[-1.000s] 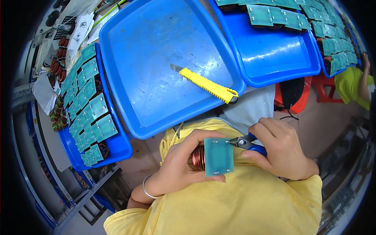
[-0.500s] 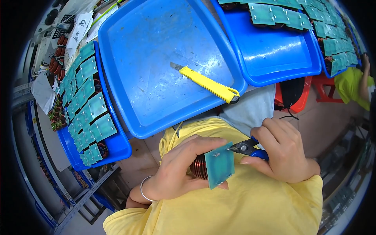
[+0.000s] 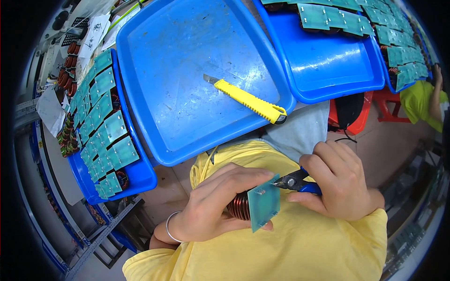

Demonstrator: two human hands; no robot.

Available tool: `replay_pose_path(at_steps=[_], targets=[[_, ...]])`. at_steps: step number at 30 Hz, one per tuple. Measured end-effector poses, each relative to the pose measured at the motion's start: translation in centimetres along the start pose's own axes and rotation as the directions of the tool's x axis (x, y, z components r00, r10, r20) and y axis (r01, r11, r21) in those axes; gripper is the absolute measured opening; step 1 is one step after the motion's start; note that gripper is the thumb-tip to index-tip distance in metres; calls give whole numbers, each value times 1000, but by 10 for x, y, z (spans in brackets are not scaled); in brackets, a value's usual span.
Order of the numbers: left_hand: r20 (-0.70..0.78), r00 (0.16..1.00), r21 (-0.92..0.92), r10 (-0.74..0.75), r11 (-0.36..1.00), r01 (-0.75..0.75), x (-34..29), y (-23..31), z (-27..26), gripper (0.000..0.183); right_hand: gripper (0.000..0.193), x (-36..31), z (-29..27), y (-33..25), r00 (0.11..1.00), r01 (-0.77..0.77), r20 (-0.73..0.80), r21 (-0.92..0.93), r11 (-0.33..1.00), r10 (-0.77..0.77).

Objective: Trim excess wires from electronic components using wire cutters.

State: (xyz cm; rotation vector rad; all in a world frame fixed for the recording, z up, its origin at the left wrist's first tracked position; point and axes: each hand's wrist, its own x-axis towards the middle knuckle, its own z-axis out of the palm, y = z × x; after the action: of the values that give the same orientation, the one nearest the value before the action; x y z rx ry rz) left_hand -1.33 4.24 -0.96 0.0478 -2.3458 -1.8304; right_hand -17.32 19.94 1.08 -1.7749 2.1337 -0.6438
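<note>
Between the fingers and thumb of my left hand [image 3: 206, 203] is a green circuit board [image 3: 264, 204], tilted on edge. A copper-wound coil [image 3: 238, 206] sits on its left side, partly covered by my fingers. Small solder joints and pins dot the face turned right. My right hand [image 3: 335, 180] is closed round the blue handles of small wire cutters [image 3: 291, 181]. The cutters' dark tips are at the board's upper right corner; whether the jaws grip a pin is too small to tell.
A blue tray [image 3: 178, 144] ahead holds a yellow utility knife [image 3: 247, 100] with its blade out. Blue bins at left [image 3: 149, 180] and right [image 3: 309, 89] carry rows of coil boards. A red stool [image 3: 361, 117] and another person's yellow-green sleeve [image 3: 416, 100] appear at the right.
The board has turned slightly and dropped a little in my left hand. The cutters stay by its upper corner, with my right hand almost unmoved.
</note>
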Motion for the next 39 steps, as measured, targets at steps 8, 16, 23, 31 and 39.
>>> replay_pose_path(at_steps=[8, 16, 23, 31, 39], targets=[[18, 998, -15, -62, 998, 62, -1, -1, 1, 71, 41, -2, 0, 1, 999, -26, 47, -12, 1000, 27], [-11, 994, -19, -112, 994, 112, 1, 0, 5, 67, 39, -3, 3, 3, 996, -40, 74, -20, 999, 42], [-59, 942, 20, -331, 943, 332, -1, -9, 16, 60, 40, -11, 30, 22, 973, -121, 213, 170, 978, 84], [80, 634, -30, -769, 634, 773, -1, -48, 30, 34, 28, -12, 73, 56, 568, -805, 803, 497, 323, 179], [253, 849, -734, -464, 479, 481, -6, -33, 20, 58, 27, -13, 33, 35, 926, -371, 270, 525, 766, 264]])
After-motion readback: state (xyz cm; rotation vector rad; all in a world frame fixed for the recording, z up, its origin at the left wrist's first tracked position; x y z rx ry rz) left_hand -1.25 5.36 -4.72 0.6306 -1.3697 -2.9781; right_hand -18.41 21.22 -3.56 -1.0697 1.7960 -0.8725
